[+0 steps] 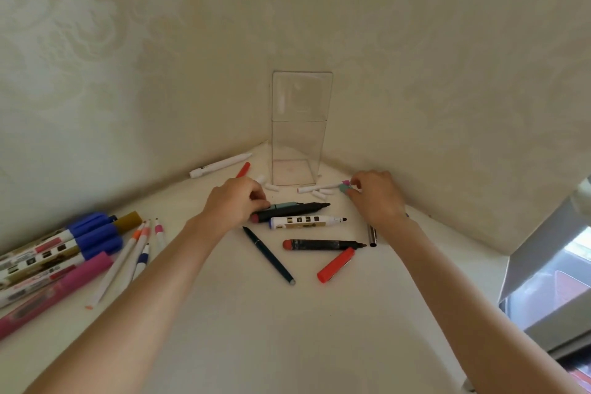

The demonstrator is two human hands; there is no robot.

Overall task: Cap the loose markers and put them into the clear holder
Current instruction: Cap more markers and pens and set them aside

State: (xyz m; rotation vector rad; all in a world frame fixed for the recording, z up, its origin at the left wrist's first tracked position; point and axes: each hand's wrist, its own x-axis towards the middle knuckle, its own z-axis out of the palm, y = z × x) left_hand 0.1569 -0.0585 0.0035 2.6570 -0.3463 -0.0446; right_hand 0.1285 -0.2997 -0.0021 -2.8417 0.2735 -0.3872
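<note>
A tall clear holder (299, 128) stands in the far corner with nothing in it. In front of it lie uncapped markers: a teal one (284, 205), a black one (297, 210), a white one (307, 222) and a dark one with a red end (323, 245). My left hand (235, 203) curls its fingers over the left ends of the teal and black markers. My right hand (375, 195) pinches a small teal cap (344, 188) next to a thin white pen (316, 188). A red cap (335, 265) and a dark slim pen (268, 255) lie nearer me.
Capped blue, pink and gold markers (64, 253) and thin pens (131, 259) lie at the left. Small white caps (321, 192) sit by the holder's base. A white pen (220, 165) and a red pen (243, 169) lie along the left wall. A silver cap (373, 235) is under my right wrist.
</note>
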